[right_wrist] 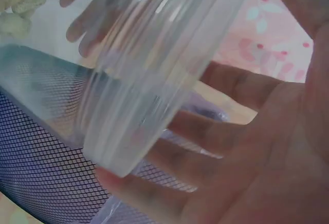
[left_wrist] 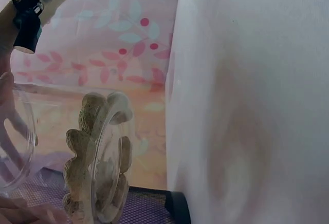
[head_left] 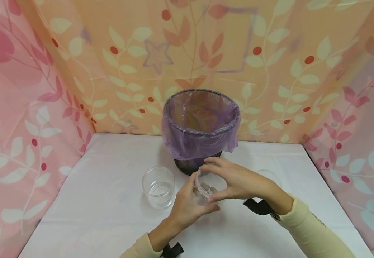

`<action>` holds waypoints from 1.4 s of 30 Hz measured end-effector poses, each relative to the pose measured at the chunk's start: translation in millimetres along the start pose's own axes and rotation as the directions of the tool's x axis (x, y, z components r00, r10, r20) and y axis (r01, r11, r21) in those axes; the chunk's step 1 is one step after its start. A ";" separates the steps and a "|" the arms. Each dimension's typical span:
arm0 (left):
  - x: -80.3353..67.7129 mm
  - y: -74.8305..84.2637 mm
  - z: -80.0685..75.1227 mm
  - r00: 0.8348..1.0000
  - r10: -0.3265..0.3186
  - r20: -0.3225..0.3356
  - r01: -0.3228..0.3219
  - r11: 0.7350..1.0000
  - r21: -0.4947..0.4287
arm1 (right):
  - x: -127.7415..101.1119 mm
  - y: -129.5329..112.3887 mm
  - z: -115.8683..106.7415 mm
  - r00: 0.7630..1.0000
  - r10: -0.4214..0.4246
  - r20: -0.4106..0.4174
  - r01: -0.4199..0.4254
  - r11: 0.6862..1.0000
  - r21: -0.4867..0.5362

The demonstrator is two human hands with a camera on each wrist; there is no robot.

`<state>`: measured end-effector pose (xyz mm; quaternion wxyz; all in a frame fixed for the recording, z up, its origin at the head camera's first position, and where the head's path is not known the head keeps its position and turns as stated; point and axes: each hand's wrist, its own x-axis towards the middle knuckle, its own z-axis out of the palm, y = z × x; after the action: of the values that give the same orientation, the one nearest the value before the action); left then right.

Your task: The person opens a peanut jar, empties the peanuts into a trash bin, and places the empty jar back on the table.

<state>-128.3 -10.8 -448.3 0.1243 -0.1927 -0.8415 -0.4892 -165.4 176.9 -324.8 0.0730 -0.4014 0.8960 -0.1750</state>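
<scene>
Two hands are closed round one clear jar (head_left: 206, 186), held tilted on its side just above the counter (head_left: 93, 215), in front of the mesh bin (head_left: 199, 125) lined with a purple bag (head_left: 203, 143): left hand (head_left: 187, 208) at its base, right hand (head_left: 238, 181) at its mouth. Peanuts (left_wrist: 97, 157) are seen inside, not yet tipped out. A second glass jar (head_left: 158, 186) stands beside it. No writing or label can be read.

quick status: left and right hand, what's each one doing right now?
Left hand: grips the clear jar holding peanuts from below.
Right hand: fingers curled round the same jar's top.
</scene>
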 end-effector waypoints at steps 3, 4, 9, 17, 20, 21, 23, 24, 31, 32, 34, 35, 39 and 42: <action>1.2 -0.1 -0.5 0.998 0.062 -0.024 -0.060 0.996 0.068 | 0.8 -3.2 0.9 0.999 0.027 -0.033 -0.027 0.999 -0.025; 2.2 -0.1 -0.6 0.996 0.087 -0.030 -0.084 0.993 0.087 | 1.2 -4.0 0.6 0.998 0.033 -0.044 -0.034 0.999 -0.036; 9.1 -0.5 -0.5 0.984 0.172 -0.055 -0.162 0.976 0.145 | 2.7 -6.9 -2.3 0.993 0.068 -0.095 -0.076 0.994 -0.083; 14.4 -1.6 0.3 0.978 0.188 -0.089 -0.170 0.968 0.182 | 3.6 -11.7 -3.0 0.988 0.124 -0.096 -0.134 0.986 -0.102; 13.7 -1.2 -0.1 0.987 0.148 -0.068 -0.136 0.979 0.153 | 4.4 -12.0 -0.6 0.987 0.119 -0.107 -0.132 0.983 -0.129; 13.5 -0.8 -0.6 0.990 0.131 -0.054 -0.123 0.983 0.138 | 4.5 -11.7 0.1 0.987 0.115 -0.109 -0.129 0.983 -0.133; 13.0 -0.4 -1.1 0.995 0.094 -0.022 -0.091 0.991 0.099 | 4.2 -10.9 1.1 0.988 0.105 -0.115 -0.120 0.984 -0.133; 12.4 -0.1 -1.5 0.997 0.077 -0.003 -0.077 0.994 0.078 | 3.7 -10.3 1.4 0.989 0.098 -0.115 -0.113 0.985 -0.130; 2.4 0.1 -1.8 0.995 -0.018 0.097 0.020 1.000 -0.019 | -5.5 -7.1 -0.8 0.998 0.043 -0.041 -0.046 0.996 -0.074; 1.7 -0.3 -2.1 0.994 -0.032 0.101 0.035 0.999 -0.031 | -7.3 -6.4 -2.3 0.999 0.037 -0.032 -0.040 0.997 -0.070; 0.7 -1.3 -2.9 0.994 -0.056 0.098 0.061 0.997 -0.049 | -10.9 -4.4 -5.8 0.999 0.025 -0.028 -0.027 0.998 -0.063; 0.4 -1.5 -3.7 0.993 -0.066 0.096 0.072 0.996 -0.059 | -12.9 -2.9 -7.7 0.999 0.019 -0.035 -0.021 0.998 -0.063; 0.0 -2.3 -6.3 0.993 -0.081 0.091 0.089 0.991 -0.098 | -22.3 4.7 -14.3 0.996 0.017 -0.092 -0.022 0.998 -0.062; 0.0 -1.6 -7.7 0.992 -0.080 0.094 0.090 0.991 -0.103 | -31.1 10.5 -18.0 0.990 0.040 -0.137 -0.048 0.997 -0.057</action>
<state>-128.8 -18.2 -445.8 0.0552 -0.1847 -0.8262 -0.5294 -156.8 211.1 -312.2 0.0035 -0.3708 0.9124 -0.1731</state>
